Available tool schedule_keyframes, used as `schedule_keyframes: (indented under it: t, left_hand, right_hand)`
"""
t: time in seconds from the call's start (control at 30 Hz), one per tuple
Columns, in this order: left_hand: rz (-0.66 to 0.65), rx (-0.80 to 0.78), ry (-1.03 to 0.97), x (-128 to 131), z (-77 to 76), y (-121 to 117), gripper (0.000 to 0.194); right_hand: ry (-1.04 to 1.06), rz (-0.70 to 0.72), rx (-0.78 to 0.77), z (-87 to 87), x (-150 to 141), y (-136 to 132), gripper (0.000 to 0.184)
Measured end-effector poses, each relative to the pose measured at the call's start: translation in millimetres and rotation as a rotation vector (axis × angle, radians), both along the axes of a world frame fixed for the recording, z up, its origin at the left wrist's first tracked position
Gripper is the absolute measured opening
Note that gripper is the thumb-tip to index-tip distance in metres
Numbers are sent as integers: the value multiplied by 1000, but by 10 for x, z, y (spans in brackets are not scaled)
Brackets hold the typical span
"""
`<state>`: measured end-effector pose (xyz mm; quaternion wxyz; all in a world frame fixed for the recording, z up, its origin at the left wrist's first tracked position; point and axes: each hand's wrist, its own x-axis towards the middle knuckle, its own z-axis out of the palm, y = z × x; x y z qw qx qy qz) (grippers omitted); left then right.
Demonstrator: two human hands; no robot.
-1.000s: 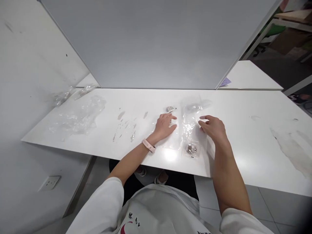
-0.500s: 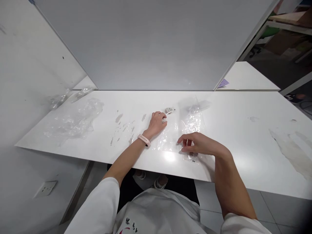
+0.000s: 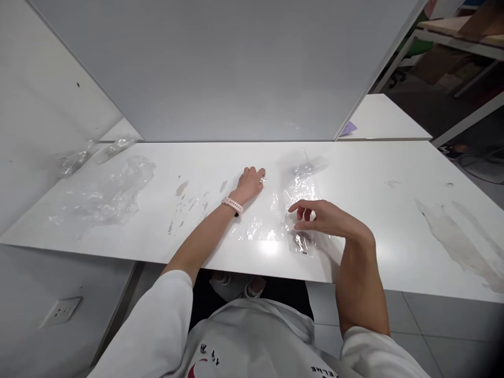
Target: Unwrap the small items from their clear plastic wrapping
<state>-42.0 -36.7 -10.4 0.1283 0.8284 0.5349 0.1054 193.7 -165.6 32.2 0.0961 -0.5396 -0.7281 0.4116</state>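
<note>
My left hand (image 3: 250,182), with a pink band on its wrist, reaches to the back middle of the white table. Its fingers curl down over a small clear plastic packet (image 3: 263,179), of which only a shiny bit shows by the thumb. Clear plastic film (image 3: 262,223) lies flat in front of that hand. My right hand (image 3: 325,216) hovers with thumb and forefinger apart, holding nothing. Below it, a small clear packet with a dark brownish item (image 3: 302,240) lies near the table's front. A larger clear bag (image 3: 301,184) stretches out behind the right hand.
Crumpled clear plastic (image 3: 106,197) covers part of the table (image 3: 197,157) at left, with more bags (image 3: 118,148) by the wall. A tall grey panel (image 3: 220,68) stands along the back. A purple paper (image 3: 348,128) sits behind its right edge.
My left hand has moved to the back and now covers where the round item lay. The right hand came down toward the front packet, then rose slightly. The view has shifted right.
</note>
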Motion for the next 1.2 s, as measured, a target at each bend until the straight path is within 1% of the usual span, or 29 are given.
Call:
schedule_keyframes:
  t: [0.1,0.13,0.17,0.2,0.23,0.27,0.33,0.37,0.4,0.43,0.5,0.57,0.63,0.7,0.77,0.87,0.93,1.0,1.07,1.13,1.2]
  left_hand:
    - [135,-57,-120,-198,129,-223,28]
    - [154,-74,-193,-217,183,-342,27]
    - [139,-88,-274,-206,233,-480,25]
    - [81,-96,-356,-166,273,-634,25]
    - [-23,-109,-430,-102,298,-793,25]
    - [-156,-128,-482,-23,305,-948,25]
    - [-408,-140,-490,138,265,-1216,24]
    - [-493,-136,-462,201,224,-1321,24]
    - [-544,-128,-427,245,175,-1406,25]
    - [-561,-121,-397,267,125,-1477,26]
    - [-513,-85,-389,252,36,-1601,29]
    - [-442,2,-431,202,-20,-1728,29]
    - [-441,101,-453,183,-51,-1850,28]
    - [-524,157,-406,242,-83,-1928,28]
    - [-600,181,-315,371,-139,-1935,31]
    - [-633,189,-210,559,-236,-1846,33]
    - [-654,179,-186,577,-266,-1783,30]
    - [-698,176,-180,478,-256,-1756,24]
    - [-732,186,-178,295,-218,-1761,19]
    - [-716,192,-173,100,-176,-1775,19]
    - [-661,185,-165,-47,-147,-1780,19]
  right_hand:
    - [-37,-39,-3,-48,7,12,36]
    - [-56,-53,1,-78,-1,23,32]
    - [-71,-70,8,-110,-10,36,30]
    - [-79,-87,15,-142,-19,51,28]
    - [-78,-104,19,-171,-25,66,27]
    - [-70,-119,20,-194,-28,81,26]
    - [-37,-131,10,-224,-27,104,25]
    - [-17,-132,2,-231,-25,113,24]
    - [4,-134,-7,-235,-23,120,24]
    - [25,-136,-17,-237,-22,126,23]
    - [62,-147,-39,-242,-22,136,23]
    - [79,-156,-50,-252,-26,143,24]
    - [76,-164,-47,-265,-35,148,25]
    - [70,-172,-45,-275,-48,150,26]
    - [76,-184,-53,-281,-62,152,27]
    - [103,-204,-74,-284,-74,154,27]
    - [105,-204,-75,-284,-71,155,26]
    - [93,-187,-61,-282,-67,155,27]
    - [82,-175,-49,-281,-71,152,29]
    - [72,-157,-41,-283,-89,149,31]
    - [60,-143,-31,-287,-114,147,32]
